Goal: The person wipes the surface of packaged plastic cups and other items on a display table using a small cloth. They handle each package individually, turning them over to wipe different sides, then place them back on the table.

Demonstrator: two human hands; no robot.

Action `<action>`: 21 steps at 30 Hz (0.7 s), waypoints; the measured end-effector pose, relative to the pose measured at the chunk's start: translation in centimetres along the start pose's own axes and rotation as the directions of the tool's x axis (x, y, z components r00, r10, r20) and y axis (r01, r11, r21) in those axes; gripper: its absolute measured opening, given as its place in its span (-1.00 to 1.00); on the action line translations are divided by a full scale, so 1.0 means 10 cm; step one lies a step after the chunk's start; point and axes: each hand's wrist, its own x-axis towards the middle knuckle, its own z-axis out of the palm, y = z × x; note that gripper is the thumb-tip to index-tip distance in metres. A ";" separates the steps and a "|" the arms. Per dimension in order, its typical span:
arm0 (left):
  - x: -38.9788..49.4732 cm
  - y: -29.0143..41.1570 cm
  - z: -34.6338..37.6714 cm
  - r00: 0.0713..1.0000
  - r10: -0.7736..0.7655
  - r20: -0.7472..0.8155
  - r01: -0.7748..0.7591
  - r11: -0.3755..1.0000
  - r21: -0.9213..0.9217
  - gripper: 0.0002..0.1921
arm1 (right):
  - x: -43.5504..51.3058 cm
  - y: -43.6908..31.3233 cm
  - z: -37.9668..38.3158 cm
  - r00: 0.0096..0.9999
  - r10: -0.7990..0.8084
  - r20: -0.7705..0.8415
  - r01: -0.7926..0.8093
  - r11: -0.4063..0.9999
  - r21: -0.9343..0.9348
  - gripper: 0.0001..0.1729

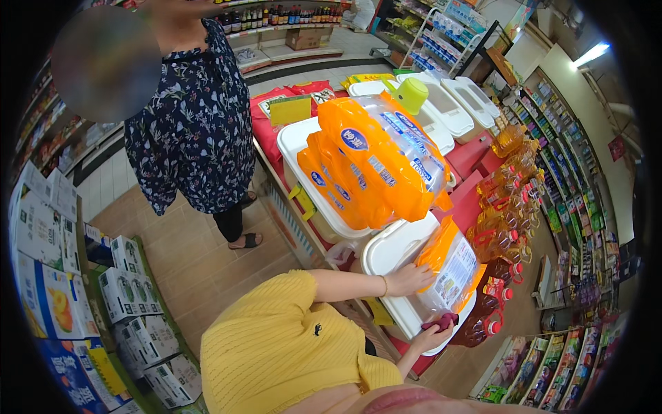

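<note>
My left hand (411, 280) rests against the near side of an orange and clear plastic package (451, 266), which lies on a white lidded bin (389, 246). Dark red cloth (442, 322) is bunched in my right hand (433, 337), at the lower corner of the same package. Beyond my left hand, several more orange plastic packages (380, 160) are piled on a neighbouring white bin lid (295, 137). The fingertips of my left hand lie on the film, and whether they grip it cannot be told.
A person in a dark floral top (194, 124) stands across the aisle end. Oil bottles (496, 235) line the far side of the display. A lime-green scoop (411, 94) sits on the bin lids. Stacked cartons (132, 295) stand at left; stocked shelves (569, 191) run along the right.
</note>
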 end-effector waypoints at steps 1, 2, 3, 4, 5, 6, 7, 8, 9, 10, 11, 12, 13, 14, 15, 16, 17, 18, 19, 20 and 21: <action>0.05 0.03 -0.07 0.998 0.001 0.056 0.003 0.997 -0.080 -0.37 | -0.01 0.06 -0.03 0.998 0.028 -0.063 -0.024 0.997 0.070 -0.45; 0.09 0.01 -0.14 0.997 0.046 0.055 -0.040 0.993 -0.108 -0.37 | -0.02 0.12 -0.05 0.991 0.059 -0.123 -0.041 0.989 0.140 -0.46; 0.15 -0.05 -0.23 0.996 0.083 0.044 -0.076 0.989 -0.130 -0.37 | 0.00 0.14 -0.06 0.981 0.083 -0.178 -0.044 0.976 0.216 -0.46; 0.21 -0.08 -0.30 0.992 0.124 0.031 -0.118 0.981 -0.152 -0.36 | 0.02 0.15 -0.08 0.970 0.121 -0.210 -0.080 0.978 0.192 -0.47; 0.26 -0.07 -0.34 0.992 0.126 -0.011 -0.126 0.972 -0.201 -0.36 | 0.03 0.19 -0.08 0.960 0.133 -0.248 -0.077 0.972 0.224 -0.47; 0.32 -0.06 -0.38 0.989 0.136 -0.050 -0.144 0.958 -0.248 -0.35 | 0.02 0.24 -0.06 0.944 0.153 -0.292 -0.077 0.963 0.257 -0.46; 0.37 -0.05 -0.43 0.986 0.143 -0.090 -0.163 0.942 -0.292 -0.35 | 0.03 0.29 -0.04 0.926 0.173 -0.334 -0.073 0.954 0.291 -0.45; 0.41 0.00 -0.47 0.982 0.125 -0.144 -0.166 0.930 -0.328 -0.35 | 0.06 0.34 -0.04 0.911 0.218 -0.349 -0.107 0.944 0.312 -0.43; 0.44 0.03 -0.54 0.977 0.097 -0.192 -0.161 0.921 -0.354 -0.36 | 0.06 0.35 -0.03 0.911 0.244 -0.332 -0.117 0.926 0.359 -0.43; 0.46 0.07 -0.61 0.969 0.075 -0.236 -0.163 0.910 -0.381 -0.36 | 0.06 0.33 -0.03 0.908 0.273 -0.319 -0.131 0.906 0.403 -0.43; 0.47 0.11 -0.68 0.961 0.017 -0.276 -0.135 0.899 -0.416 -0.36 | 0.07 0.31 -0.03 0.904 0.301 -0.304 -0.143 0.883 0.448 -0.43; 0.45 0.16 -0.75 0.948 -0.046 -0.314 -0.106 0.887 -0.450 -0.37 | 0.07 0.21 -0.03 0.903 0.328 -0.277 -0.173 0.869 0.465 -0.43; 0.48 0.14 -0.84 0.931 -0.101 -0.350 -0.092 0.865 -0.494 -0.37 | 0.10 0.21 0.03 0.892 0.345 -0.292 -0.181 0.864 0.470 -0.43; 0.53 0.09 -0.93 0.910 -0.176 -0.375 -0.063 0.836 -0.545 -0.39 | 0.15 0.24 0.07 0.880 0.361 -0.307 -0.188 0.860 0.475 -0.43; 0.52 0.14 -1.03 0.883 -0.259 -0.390 -0.023 0.808 -0.589 -0.41 | 0.14 0.29 0.06 0.873 0.380 -0.306 -0.200 0.852 0.485 -0.43; 0.52 0.16 -1.09 0.851 -0.339 -0.400 0.011 0.774 -0.633 -0.43 | 0.16 0.19 0.05 0.854 0.420 -0.307 -0.237 0.840 0.488 -0.43; 0.53 0.17 -1.15 0.847 -0.439 -0.300 0.062 0.642 -0.764 -0.47 | 0.16 0.21 0.05 0.864 0.407 -0.297 -0.224 0.837 0.499 -0.43; 0.54 0.16 -1.23 0.839 -0.514 -0.178 0.112 0.483 -0.869 -0.50 | 0.15 0.21 0.02 0.869 0.400 -0.292 -0.214 0.835 0.507 -0.43; 0.54 0.15 -1.26 0.826 -0.563 -0.041 0.161 0.304 -0.939 -0.54 | 0.13 0.21 -0.02 0.872 0.393 -0.290 -0.205 0.833 0.514 -0.43; 0.51 0.11 -1.21 0.806 -0.592 -0.013 0.138 0.209 -0.968 -0.56 | 0.13 0.21 -0.02 0.867 0.419 -0.270 -0.208 0.795 0.569 -0.43; 0.55 -0.08 -1.10 0.799 -0.601 0.012 0.102 0.116 -0.988 -0.58 | 0.23 -0.04 0.09 0.849 0.475 -0.231 -0.232 0.728 0.646 -0.43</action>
